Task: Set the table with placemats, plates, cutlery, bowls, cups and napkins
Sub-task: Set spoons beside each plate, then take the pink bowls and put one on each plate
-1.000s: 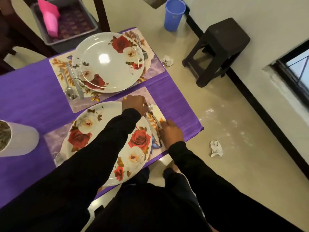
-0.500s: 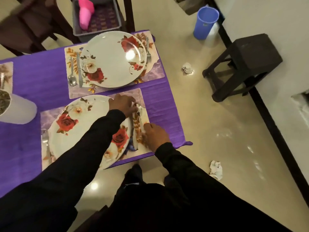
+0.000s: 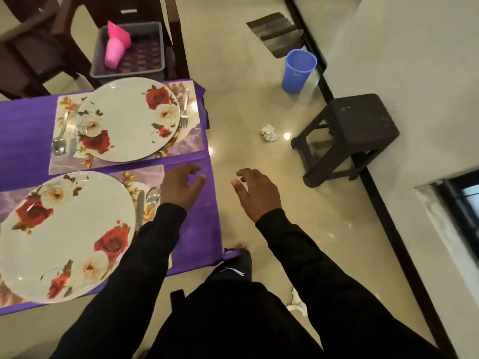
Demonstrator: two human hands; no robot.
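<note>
Two floral plates lie on placemats on the purple table (image 3: 191,237). The near plate (image 3: 64,234) has a knife (image 3: 140,211) and a spoon (image 3: 153,196) on the mat at its right. The far plate (image 3: 127,119) has a fork (image 3: 184,110) on its right, with a spoon (image 3: 60,141) and a knife (image 3: 73,141) on its left. My left hand (image 3: 181,186) hovers over the table's right edge just right of the near spoon, fingers loosely curled, holding nothing. My right hand (image 3: 256,193) hangs over the floor beyond the table edge, also holding nothing.
A grey tub (image 3: 155,47) with a pink cup (image 3: 114,54) and a pink napkin (image 3: 120,32) sits on a chair behind the table. A blue bucket (image 3: 298,71), a dark stool (image 3: 350,130) and crumpled paper (image 3: 269,132) are on the floor to the right.
Both hands have let go of the cutlery beside the near plate and drawn away to the right. The knife and spoon now lie on the mat. The view has tilted.
</note>
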